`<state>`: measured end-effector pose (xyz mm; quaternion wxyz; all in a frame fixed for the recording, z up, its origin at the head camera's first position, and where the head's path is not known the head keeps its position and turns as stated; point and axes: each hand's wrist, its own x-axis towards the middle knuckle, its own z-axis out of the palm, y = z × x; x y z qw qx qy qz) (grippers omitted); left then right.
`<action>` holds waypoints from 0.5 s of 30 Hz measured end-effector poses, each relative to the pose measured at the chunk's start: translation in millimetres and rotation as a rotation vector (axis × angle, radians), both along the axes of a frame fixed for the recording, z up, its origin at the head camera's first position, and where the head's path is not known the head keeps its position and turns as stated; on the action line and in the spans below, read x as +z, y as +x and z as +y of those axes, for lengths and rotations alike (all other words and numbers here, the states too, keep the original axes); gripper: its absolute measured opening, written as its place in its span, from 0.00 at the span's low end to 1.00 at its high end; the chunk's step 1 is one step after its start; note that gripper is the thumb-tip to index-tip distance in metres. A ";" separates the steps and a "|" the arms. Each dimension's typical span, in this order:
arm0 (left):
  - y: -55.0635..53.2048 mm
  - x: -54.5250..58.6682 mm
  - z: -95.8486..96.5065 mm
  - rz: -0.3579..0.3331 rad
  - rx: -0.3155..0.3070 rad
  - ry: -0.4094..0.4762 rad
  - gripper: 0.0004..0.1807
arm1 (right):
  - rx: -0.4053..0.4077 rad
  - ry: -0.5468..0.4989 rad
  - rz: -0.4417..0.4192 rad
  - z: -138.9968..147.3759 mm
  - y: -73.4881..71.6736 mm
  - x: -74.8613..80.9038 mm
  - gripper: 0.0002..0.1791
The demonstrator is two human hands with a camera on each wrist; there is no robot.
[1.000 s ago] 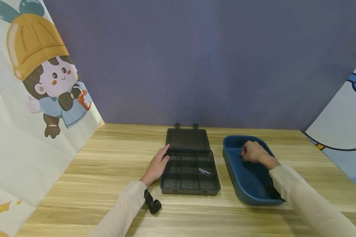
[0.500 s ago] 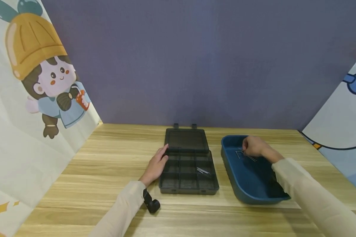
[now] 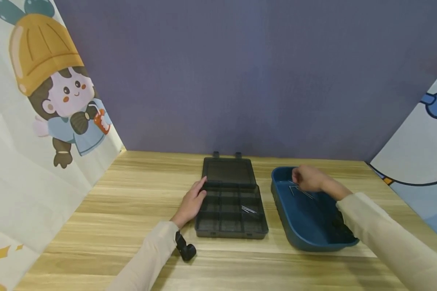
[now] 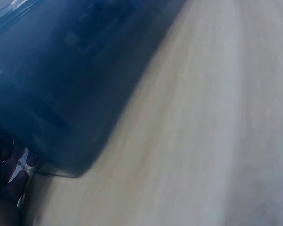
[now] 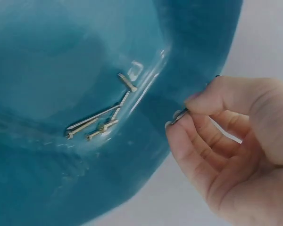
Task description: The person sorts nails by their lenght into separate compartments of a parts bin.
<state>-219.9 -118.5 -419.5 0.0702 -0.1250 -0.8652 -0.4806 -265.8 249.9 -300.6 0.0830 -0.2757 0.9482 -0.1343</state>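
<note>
My left hand (image 3: pixel 190 204) rests along the left edge of a dark see-through compartment box (image 3: pixel 231 233), its fingers straight. The box's lid (image 3: pixel 229 170) is folded back. Several thin silver nails (image 3: pixel 248 209) lie in a right-hand compartment. Over the far end of a blue bin (image 3: pixel 298 232), my right hand (image 3: pixel 308 178) pinches a thin metal nail (image 5: pixel 179 116) between thumb and forefinger; the fingers hide most of it. Below the hand, several screws (image 5: pixel 127 82) and a long nail (image 5: pixel 92 117) lie along the bin's inner edge in the right wrist view.
The box and bin stand side by side on a wood-grain table (image 3: pixel 138 182), with a narrow strip of table between them. A grey-purple panel (image 3: pixel 240 81) rises behind. A dark heap (image 3: pixel 340 226) sits in the bin's near right corner, partly under the right sleeve.
My right hand has lifted off the bin's floor and shifted slightly toward the far end, uncovering metal pieces below it. My left hand stays on the box.
</note>
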 end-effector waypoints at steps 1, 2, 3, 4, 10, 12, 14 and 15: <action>-0.4 0.2 0.1 0.002 -0.001 -0.001 0.28 | 0.001 -0.002 -0.002 -1.0 0.0 0.6 0.09; -0.5 0.5 0.3 0.005 -0.002 -0.003 0.28 | 0.004 -0.005 -0.004 -2.5 0.6 1.6 0.08; -0.7 0.8 0.5 0.006 -0.003 -0.002 0.28 | 0.003 -0.006 -0.006 -4.2 1.0 2.4 0.08; -0.8 1.1 0.6 0.007 -0.004 -0.002 0.28 | 0.004 -0.003 -0.005 -6.2 1.9 3.7 0.08; -0.7 0.7 1.1 0.005 -0.002 0.002 0.28 | 0.029 0.005 -0.001 -20.7 8.7 10.8 0.07; -0.9 0.3 1.4 0.003 0.000 0.001 0.28 | 0.034 0.002 0.002 -25.2 10.9 12.8 0.07; -1.2 0.0 1.9 0.002 0.003 -0.001 0.28 | 0.035 0.008 0.009 -28.8 12.7 14.6 0.07; -1.4 -0.2 2.1 0.001 0.004 -0.002 0.28 | 0.036 0.012 0.009 -30.2 13.4 15.2 0.07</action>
